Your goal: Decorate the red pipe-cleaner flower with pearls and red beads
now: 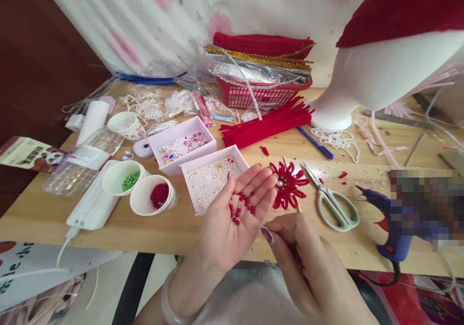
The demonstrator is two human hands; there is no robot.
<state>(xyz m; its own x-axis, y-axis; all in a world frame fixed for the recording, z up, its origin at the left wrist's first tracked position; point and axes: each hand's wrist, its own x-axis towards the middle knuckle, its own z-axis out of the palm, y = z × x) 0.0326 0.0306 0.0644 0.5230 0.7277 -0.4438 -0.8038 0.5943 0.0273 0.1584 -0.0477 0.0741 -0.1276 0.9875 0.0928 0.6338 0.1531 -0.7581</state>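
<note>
My left hand (235,218) is turned palm up, slightly cupped, and carries several small red beads (248,204) on the palm and fingers. Close beside it, my right hand (304,247) is closed in a pinch on a thin, light-coloured wire-like piece (260,224), its tip near the left palm's edge. What else the right fingers cover is hidden. Just beyond both hands lies a red fuzzy flower (290,184) with pearl beads at its centre, on a thin stick. A white cup of red beads (158,197) stands to the left.
Pale trays hold pearls (208,182) and coloured gems (170,146). Scissors (337,209) and a blue glue gun (393,238) lie right. Behind are red pipe cleaners (266,122), a red basket (246,95) and a white mannequin head (377,73). A cup of green beads (130,181) stands left.
</note>
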